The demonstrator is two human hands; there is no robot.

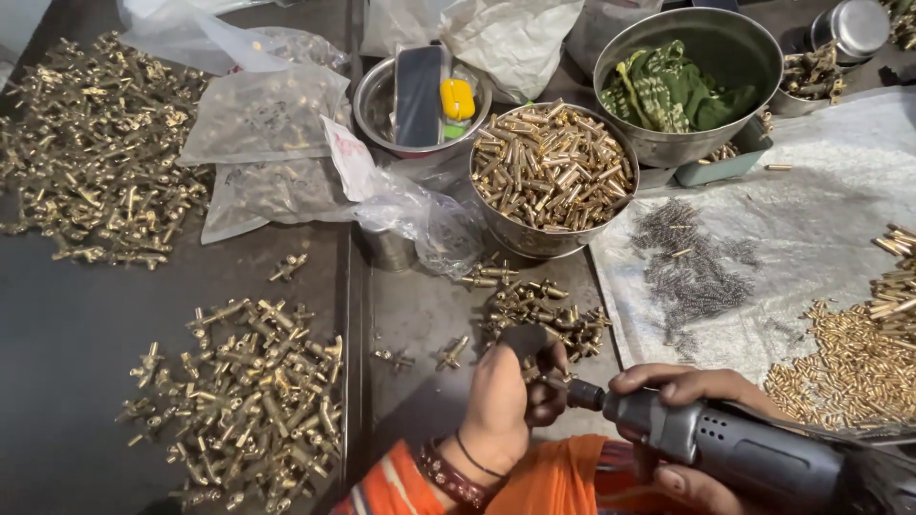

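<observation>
Nearest the camera, the left hand [504, 396] is curled shut around a small brass fitting [530, 365], mostly hidden by the fingers, with bangles and an orange sleeve at the wrist. Its right-hand partner, the right hand [679, 420], is clamped on the grey body of a power driver [725, 450], whose tip meets the fitting in the left fist. By the look of it, the step in hand is driving or tightening a part into that fitting; the next move would call for holding the piece steady and keeping the bit in line with it.

Just beyond the hands lies a small heap of brass fittings [539, 310] on the dark worktable [67, 324], with a larger heap [253, 401] to the left. To the right, a grey sheet [821, 181] carries a scatter of small dark springs [692, 262] and a pile of short brass pins [854, 367].

Farther back stands a steel bowl of brass tubes [551, 172], a smaller bowl holding a phone and a yellow object [420, 95], a big bowl with green cloth [682, 86], clear plastic bags [267, 114], and another wide heap of brass parts [95, 153] at far left
</observation>
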